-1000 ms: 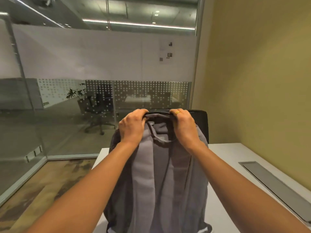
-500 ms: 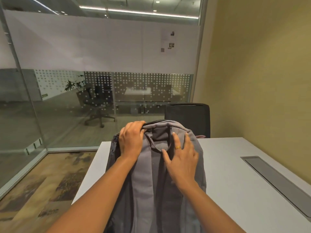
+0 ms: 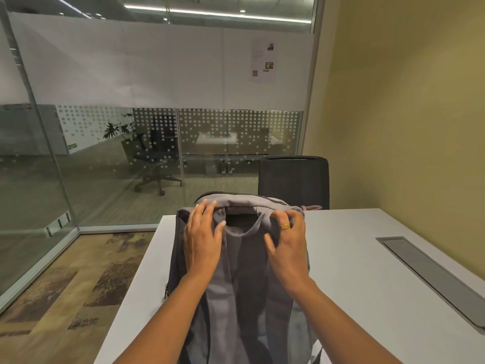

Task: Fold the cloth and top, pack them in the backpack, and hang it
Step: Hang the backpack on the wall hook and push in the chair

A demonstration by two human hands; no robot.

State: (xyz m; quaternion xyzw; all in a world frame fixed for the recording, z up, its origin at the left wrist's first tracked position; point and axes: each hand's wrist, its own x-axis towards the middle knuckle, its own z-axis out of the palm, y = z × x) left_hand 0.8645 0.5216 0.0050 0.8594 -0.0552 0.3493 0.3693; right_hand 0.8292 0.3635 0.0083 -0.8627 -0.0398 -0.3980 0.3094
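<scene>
Small glass-walled office: a glass partition stands at the left, and a white table runs from the centre to a yellow wall at the right. The grey backpack stands upright at the table's near-left edge, its strap side towards the wearer. The left hand lies flat on the bag's upper left corner with its fingers nearly straight and spread, probably steadying the soft body so it does not slump. Between the hands the carry loop hangs slack and unheld. The right hand has its fingers curled over the upper right corner and its thumb spread on the back panel, gripping the fabric there, probably to square or lift the bag. No cloth or top is visible, so they are presumably packed inside and hanging is the step that remains. Behind the bag stands a dark mesh chair, and a grey cable hatch is set into the table further right.
</scene>
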